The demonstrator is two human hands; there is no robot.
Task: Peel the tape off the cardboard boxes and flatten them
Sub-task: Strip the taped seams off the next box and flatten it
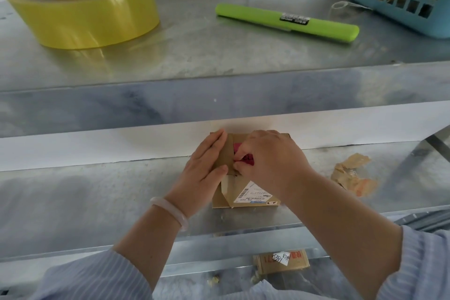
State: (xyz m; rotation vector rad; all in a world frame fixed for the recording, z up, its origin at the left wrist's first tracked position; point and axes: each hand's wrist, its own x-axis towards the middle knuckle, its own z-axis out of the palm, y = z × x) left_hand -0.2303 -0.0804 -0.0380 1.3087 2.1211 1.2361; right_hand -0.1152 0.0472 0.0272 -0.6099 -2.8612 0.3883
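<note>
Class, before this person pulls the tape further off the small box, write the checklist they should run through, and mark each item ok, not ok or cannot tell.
1. Cardboard box rests on the metal shelf, not in the air: ok.
2. Left hand lies flat on the box, steadying it: ok.
3. Right hand fingertips pinch at the top seam: ok.
4. Tape end actually lifted: cannot tell, fingers hide it.
5. Crumpled tape scrap lies apart from the box: ok.
6. Box flattened: not ok.
</note>
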